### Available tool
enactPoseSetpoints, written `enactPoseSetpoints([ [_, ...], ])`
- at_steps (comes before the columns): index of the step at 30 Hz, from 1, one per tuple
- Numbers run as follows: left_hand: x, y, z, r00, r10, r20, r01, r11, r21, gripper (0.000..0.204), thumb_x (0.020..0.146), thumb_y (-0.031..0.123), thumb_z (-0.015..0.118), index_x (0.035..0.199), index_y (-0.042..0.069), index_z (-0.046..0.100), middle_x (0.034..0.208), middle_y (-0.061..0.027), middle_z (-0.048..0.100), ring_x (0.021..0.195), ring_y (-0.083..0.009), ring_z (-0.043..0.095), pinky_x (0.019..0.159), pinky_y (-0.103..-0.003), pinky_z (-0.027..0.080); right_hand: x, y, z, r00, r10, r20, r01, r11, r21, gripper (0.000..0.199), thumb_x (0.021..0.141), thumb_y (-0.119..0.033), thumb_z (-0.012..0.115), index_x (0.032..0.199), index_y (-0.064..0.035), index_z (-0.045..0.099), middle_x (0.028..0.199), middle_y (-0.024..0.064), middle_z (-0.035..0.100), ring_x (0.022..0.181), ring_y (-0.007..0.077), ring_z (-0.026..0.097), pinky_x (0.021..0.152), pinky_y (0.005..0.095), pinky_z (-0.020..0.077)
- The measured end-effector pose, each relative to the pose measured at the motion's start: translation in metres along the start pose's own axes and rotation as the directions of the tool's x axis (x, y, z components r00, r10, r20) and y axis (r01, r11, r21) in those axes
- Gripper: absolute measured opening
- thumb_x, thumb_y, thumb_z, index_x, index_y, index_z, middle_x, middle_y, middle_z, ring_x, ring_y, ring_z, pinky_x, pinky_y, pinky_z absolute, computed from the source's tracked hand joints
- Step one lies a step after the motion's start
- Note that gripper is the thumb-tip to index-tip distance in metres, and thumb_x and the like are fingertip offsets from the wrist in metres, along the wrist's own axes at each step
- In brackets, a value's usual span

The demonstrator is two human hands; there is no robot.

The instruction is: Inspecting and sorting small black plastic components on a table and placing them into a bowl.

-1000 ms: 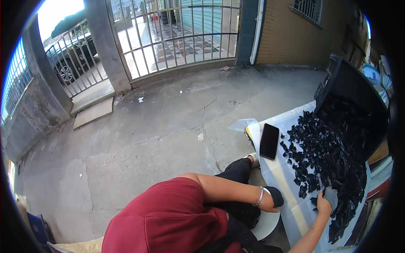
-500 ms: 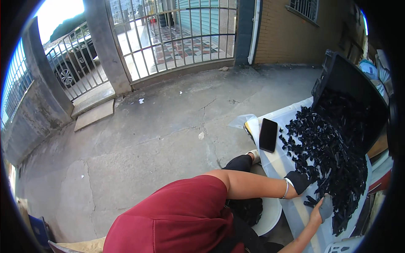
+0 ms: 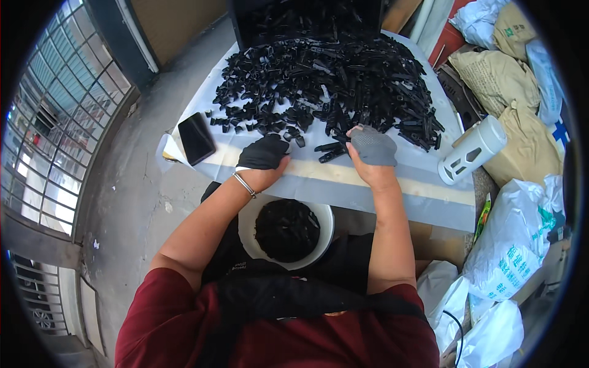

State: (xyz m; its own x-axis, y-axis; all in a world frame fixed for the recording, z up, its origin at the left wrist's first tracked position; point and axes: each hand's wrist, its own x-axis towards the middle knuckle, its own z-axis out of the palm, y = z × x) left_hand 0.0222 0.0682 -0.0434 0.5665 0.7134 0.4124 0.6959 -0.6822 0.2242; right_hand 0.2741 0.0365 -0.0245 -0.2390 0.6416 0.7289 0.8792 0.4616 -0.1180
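A: Head view has swung since a second ago — then you were turned toward the gate and yard, with the pile off to your right; now you face the table square on, both hands at the near edge of the heap

B: So what does that mean for the work?

A: Your hands are back on the black plastic parts, spread across the white sheet. Your right hand, in a grey glove, has its fingers curled down onto a couple of loose black pieces just in front of the pile

B: And the left?

A: Your left hand, black-gloved, rests on the sheet with fingers bent under; whether it clamps a part, I cannot tell. Both forearms reach forward over the white bowl in your lap, which holds more dark parts. A phone lies to your left, a white perforated cylinder to your right
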Motion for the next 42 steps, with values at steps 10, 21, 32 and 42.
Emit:
enactPoseSetpoints([
  [10,-0.002,0.001,0.007,0.979,-0.183,-0.087,0.186,0.982,0.032,0.023,0.078,0.017,0.054,0.097,0.007,0.060,0.092,-0.0147,0.060,0.083,-0.0313,0.058,0.071,-0.039,0.048,-0.001,-0.059,-0.003,0.897,0.175,0.406,-0.077,0.966,-0.246,0.010,0.069,-0.006,0.056,0.078,-0.0069,0.059,0.071,0.0128,0.058,0.069,0.0297,0.059,0.058,0.0413,0.0463],
  [21,0.001,0.005,0.005,0.997,-0.066,-0.042,0.070,0.994,0.081,0.009,0.075,0.013,0.051,0.079,0.009,0.058,0.081,-0.0140,0.058,0.074,-0.0318,0.058,0.064,-0.041,0.047,0.003,-0.052,0.013,0.992,-0.069,0.109,0.072,0.997,-0.028,0.010,0.073,-0.009,0.057,0.081,-0.0046,0.058,0.077,0.0125,0.059,0.071,0.0286,0.058,0.058,0.0390,0.0456],
  [32,-0.014,0.014,-0.001,0.984,-0.025,-0.177,0.013,0.998,-0.067,0.019,0.074,0.013,0.062,0.091,0.006,0.055,0.072,-0.0134,0.059,0.065,-0.0310,0.059,0.057,-0.039,0.046,-0.013,-0.073,0.012,0.994,0.061,0.087,-0.092,0.903,0.419,0.019,0.084,-0.015,0.054,0.097,-0.0009,0.057,0.085,0.0165,0.060,0.077,0.0339,0.058,0.067,0.0409,0.0452],
  [42,-0.035,0.040,-0.027,0.985,-0.159,-0.070,0.085,0.794,-0.602,0.027,0.076,0.020,0.069,0.092,0.003,0.055,0.069,-0.0075,0.059,0.058,-0.0179,0.057,0.054,-0.031,0.045,-0.009,-0.091,-0.011,0.948,0.012,0.319,-0.179,0.848,0.500,0.027,0.076,-0.021,0.066,0.091,-0.0004,0.058,0.076,0.0153,0.058,0.068,0.0311,0.056,0.060,0.0380,0.0435],
])
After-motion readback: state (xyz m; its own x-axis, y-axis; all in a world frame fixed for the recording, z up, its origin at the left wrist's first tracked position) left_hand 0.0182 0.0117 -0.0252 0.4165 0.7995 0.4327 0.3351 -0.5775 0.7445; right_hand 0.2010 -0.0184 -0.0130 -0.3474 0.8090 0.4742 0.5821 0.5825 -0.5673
